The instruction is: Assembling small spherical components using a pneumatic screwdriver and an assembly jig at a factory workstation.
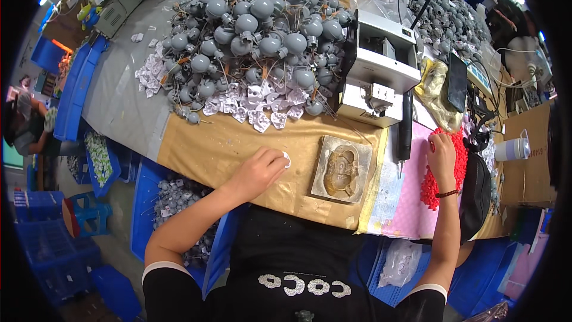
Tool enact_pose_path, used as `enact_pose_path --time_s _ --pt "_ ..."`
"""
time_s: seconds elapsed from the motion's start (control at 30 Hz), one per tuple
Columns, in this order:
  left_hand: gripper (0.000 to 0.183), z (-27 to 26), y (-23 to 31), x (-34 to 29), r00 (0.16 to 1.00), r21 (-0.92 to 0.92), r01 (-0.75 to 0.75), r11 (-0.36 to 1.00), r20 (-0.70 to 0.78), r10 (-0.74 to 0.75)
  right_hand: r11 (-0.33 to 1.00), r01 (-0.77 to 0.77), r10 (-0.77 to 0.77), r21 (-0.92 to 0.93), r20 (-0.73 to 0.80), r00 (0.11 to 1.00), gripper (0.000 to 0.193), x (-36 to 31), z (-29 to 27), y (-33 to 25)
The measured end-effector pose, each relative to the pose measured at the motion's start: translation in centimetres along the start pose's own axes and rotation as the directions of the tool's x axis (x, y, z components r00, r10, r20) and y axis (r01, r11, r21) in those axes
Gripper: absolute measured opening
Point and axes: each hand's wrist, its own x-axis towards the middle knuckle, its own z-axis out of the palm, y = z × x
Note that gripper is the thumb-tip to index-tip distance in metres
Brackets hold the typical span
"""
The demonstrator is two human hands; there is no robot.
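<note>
My left hand (257, 174) rests over the tan cloth mat, its fingers closed on a small white plastic part (287, 160). To its right lies a square metal fixture (342, 169) with a shaped hollow. My right hand (441, 154) is at a heap of small red pieces (430, 189), fingers curled together; what they pinch is too small to make out. Beyond my left hand, several loose white plastic parts (260, 120) lie before a big pile of grey round parts (262, 7) with thin wires.
A white and black bench machine (381, 65) stands behind the fixture. Beside it are a black pen-shaped tool (406, 125), a dark phone (457, 83) and a white cup (512, 149). A blue bin (146, 203) of grey parts sits below the table's left front. Another person (27, 119) is at far left.
</note>
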Motion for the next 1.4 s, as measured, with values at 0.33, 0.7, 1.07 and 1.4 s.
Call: enact_pose_path --time_s 0.33,0.7,1.07,1.4 --pt "0.025 4.1 6.5 6.8 0.999 -0.282 -0.044 0.958 0.0 0.046 0.649 0.263 -0.229 0.714 -0.147 0.962 0.026 2.1 -5.7 -16.6" --pt "0.036 2.1 3.1 9.4 0.958 -0.19 0.26 0.947 -0.075 -0.278 0.731 0.463 -0.489 0.501 -0.089 0.868 0.029 1.1 -2.4 -21.5" --pt "0.027 3.1 0.1 12.2 0.909 -0.179 0.259 0.949 -0.286 -0.302 0.742 0.362 -0.409 0.564 -0.047 0.911 0.037 0.2 -2.5 -21.5" --pt "0.005 -7.7 6.4 11.1 0.805 -0.924 -0.17 0.341 -0.33 -0.493 0.519 0.118 -0.054 0.846 -0.106 0.993 0.041 -0.2 -2.9 -19.6"
